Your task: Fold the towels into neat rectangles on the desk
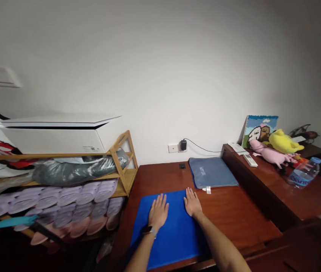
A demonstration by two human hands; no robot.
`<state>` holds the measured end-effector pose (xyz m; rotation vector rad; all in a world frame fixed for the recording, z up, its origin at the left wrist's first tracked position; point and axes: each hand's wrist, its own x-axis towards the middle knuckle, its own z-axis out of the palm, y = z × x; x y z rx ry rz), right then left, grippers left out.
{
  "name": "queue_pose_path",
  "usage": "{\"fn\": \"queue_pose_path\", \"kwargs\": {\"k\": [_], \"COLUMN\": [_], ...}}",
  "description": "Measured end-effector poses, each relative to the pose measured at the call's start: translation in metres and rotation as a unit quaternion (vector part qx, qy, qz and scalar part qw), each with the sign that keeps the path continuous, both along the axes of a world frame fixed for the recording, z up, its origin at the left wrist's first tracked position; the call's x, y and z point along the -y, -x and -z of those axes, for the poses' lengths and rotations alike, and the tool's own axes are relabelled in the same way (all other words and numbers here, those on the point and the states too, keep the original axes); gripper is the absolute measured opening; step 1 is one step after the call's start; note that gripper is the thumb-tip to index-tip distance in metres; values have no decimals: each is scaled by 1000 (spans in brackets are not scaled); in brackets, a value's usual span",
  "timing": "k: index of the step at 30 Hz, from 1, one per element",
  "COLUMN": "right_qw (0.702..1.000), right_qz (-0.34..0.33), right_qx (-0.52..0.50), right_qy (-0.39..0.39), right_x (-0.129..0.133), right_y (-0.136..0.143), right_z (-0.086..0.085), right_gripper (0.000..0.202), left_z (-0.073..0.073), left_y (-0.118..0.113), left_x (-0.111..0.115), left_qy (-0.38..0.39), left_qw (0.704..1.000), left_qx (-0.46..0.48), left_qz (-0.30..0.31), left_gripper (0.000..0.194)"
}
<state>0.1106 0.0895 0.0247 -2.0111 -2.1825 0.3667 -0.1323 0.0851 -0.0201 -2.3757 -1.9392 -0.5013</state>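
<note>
A reddish-brown wooden desk (pixel 160 177) stands against a plain pale wall (pixel 160 75). On its near part a bright blue cloth (pixel 174 238) lies spread flat. The left hand (pixel 158 212), a watch (pixel 149 229) at its wrist, rests palm down on the cloth, fingers extended, grasping nothing. The right hand (pixel 192 204) lies equally flat and empty at the cloth's right edge. Beyond it, far right, sits a folded grey-blue cloth (pixel 217 173). Left of the desk, a wooden rack (pixel 132 177) holds lilac slippers (pixel 74 195).
</note>
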Motion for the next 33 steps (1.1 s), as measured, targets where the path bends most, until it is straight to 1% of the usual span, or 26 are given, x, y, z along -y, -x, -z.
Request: {"fn": "queue_pose_path", "kwargs": {"k": [2,3,4,5,7,9,11,13,17,19,20,21,23,26,27,28,29,30,31,32,33], "right_qw": [1000,1000,1000,1000,999,999,1000,1000,1000,1000,1000,1000,1000,1000,1000,1000,1000,1000,1000,1000,1000], "right_qz": [0,-1,-2,-3,-3,-5,-12,-16,-6,-6,-6,-6,-6,-8,-10,-11,-11,-10,-9,-7,-5], "right_qx": [1,1,0,0,0,2,6,9,6,0,-4,-9,-16,-16,-15,-15,-14,-15,-15,-15,-15], "right_qy": [3,8,14,22,35,35,16,9,22,16,13,11,9,10,11,10,8,6,4,3,2], "right_x": [0,0,1,1,4,9,13,16,14,13,12,11,10,10,10,10,9,9,9,9,10], "right_y": [0,-1,-1,-2,-3,-3,-3,-2,0,0,1,1,1,0,0,-1,-1,-2,-2,-2,-2], "right_z": [-3,-4,-6,-9,-12,-15,-16,-15,-10,-7,-6,-5,-5,-5,-5,-5,-4,-3,-2,-1,0], "right_gripper": [69,69,69,69,69,70,70,70,70,70,70,70,71,71,71,71,70,70,70,69,69], "left_z": [6,9,12,14,17,18,18,18,15,10,7,3,-3,-5,-4,-2,0,2,4,5,6], "left_y": [50,71,87,97,105,101,95,95,103,94,83,67,22,-54,-73,-86,-92,-90,-81,-65,-45], "left_x": [3,5,6,8,9,9,8,8,7,5,4,1,-4,-11,-14,-16,-17,-19,-20,-21,-20], "left_qy": [1,-4,-9,-15,-23,-27,-25,-21,-30,-54,-69,-81,-87,-48,-35,-25,-20,-17,-15,-12,-10], "left_qw": [999,998,997,997,997,997,996,996,997,997,997,997,996,995,994,994,994,995,996,997,998], "left_qx": [0,3,7,11,14,11,8,9,8,3,1,2,8,9,7,6,6,6,7,7,7], "left_qz": [-52,-68,-77,-79,-75,-78,-84,-84,-76,-54,-37,-17,26,87,100,106,107,102,92,75,54], "left_gripper": [68,70,70,71,71,70,71,71,70,69,68,67,65,63,63,62,61,60,60,60,62]}}
